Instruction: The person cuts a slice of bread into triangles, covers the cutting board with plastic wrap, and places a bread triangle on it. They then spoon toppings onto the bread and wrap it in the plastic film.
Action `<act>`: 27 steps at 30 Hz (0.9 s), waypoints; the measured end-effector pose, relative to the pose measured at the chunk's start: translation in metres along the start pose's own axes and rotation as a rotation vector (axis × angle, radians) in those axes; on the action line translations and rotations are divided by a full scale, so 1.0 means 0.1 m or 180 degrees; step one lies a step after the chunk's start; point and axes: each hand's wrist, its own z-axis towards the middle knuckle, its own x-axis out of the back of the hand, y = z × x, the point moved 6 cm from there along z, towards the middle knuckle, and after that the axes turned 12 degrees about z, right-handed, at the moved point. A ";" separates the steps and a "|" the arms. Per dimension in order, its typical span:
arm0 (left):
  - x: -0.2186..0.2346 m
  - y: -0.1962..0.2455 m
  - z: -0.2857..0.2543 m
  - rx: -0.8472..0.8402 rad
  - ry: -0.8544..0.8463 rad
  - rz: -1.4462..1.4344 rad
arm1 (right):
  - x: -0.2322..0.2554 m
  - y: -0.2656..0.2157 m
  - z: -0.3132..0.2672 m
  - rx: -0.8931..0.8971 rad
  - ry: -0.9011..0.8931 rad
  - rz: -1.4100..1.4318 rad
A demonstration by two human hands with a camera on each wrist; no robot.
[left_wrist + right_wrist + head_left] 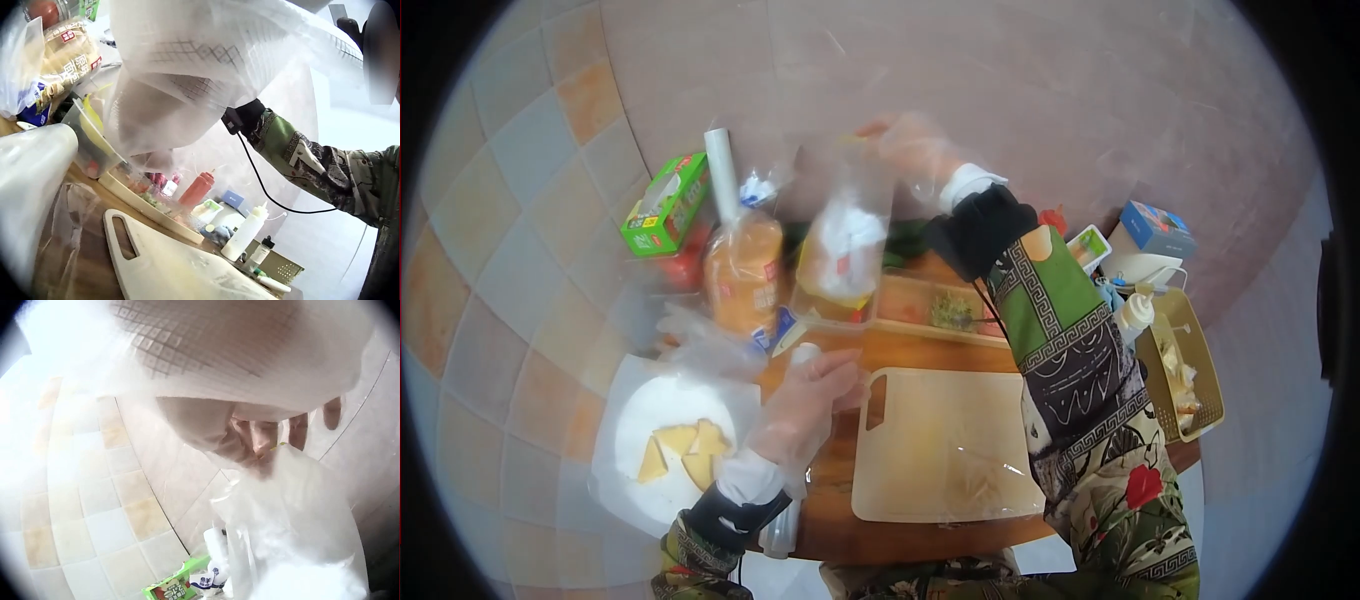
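My right hand [915, 150], in a loose clear plastic glove, is raised over the back of the table. In the right wrist view its bent fingers [256, 440] pinch the top of a translucent bag [294, 512], which hangs below, blurred in the head view. The left hand [815, 395], also gloved, has its fingers extended rightward at the cutting board's left side. Beneath it lies a roll of clear film [780, 535], whose pale end [37, 169] fills the left of the left wrist view. Film lies over the beige cutting board [945, 400].
Yellow triangular slices [655, 460] lie on a white plate [640, 405] at left. Bagged bread [745, 270], a green box [665, 205] and a white roll [721, 175] stand behind. A divided tray [930, 325] borders the board; at right are a squeeze bottle [1137, 312] and basket [1215, 400].
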 end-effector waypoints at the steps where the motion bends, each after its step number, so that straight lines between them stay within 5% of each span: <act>1: 0.01 -0.02 0.03 -0.0044 -0.0054 -0.0044 | -0.03 0.08 0.15 0.0219 0.0028 -0.0092; 3: 0.02 -0.01 0.02 -0.0084 0.0017 0.0172 | -0.05 0.16 0.04 0.0301 0.0067 -0.0182; 5: 0.01 -0.07 0.02 -0.0051 -0.0017 0.0379 | 0.20 0.04 -0.31 0.0810 0.0699 0.0436; 7: -0.05 -0.02 0.00 -0.0428 0.0049 0.1571 | 0.39 -0.10 -1.09 0.1000 0.0589 0.0953; 8: -0.19 0.11 -0.10 -0.0190 -0.0021 0.2486 | 0.45 -0.07 -1.39 0.1221 0.0399 0.0554; 9: -0.22 0.00 -0.06 -0.0151 -0.0100 0.2481 | 0.52 -0.04 -1.68 0.1454 0.0193 0.0165; 11: -0.45 -0.02 -0.05 -0.2053 -0.0355 0.4030 | 0.59 0.24 -2.30 0.0814 0.0030 -0.0057; 12: -0.61 0.02 -0.09 -0.2372 -0.0616 0.4108 | 0.63 0.39 -2.55 0.0748 0.0034 -0.0078; 16: -0.99 -0.25 0.04 -0.2117 -0.1214 0.5368 | 0.72 1.22 -3.38 0.0052 0.0156 -0.1274; 18: -1.18 -0.33 0.09 -0.2588 -0.1227 0.5998 | 0.71 1.43 -3.55 -0.0026 0.0076 -0.1345; 22: -1.28 -0.52 0.35 -0.2346 -0.1129 0.6105 | 0.61 1.70 -3.65 -0.0358 -0.0109 -0.1598; 27: -1.39 -0.55 0.46 -0.2372 -0.1287 0.6553 | 0.50 1.74 -3.61 0.0044 -0.0146 -0.1515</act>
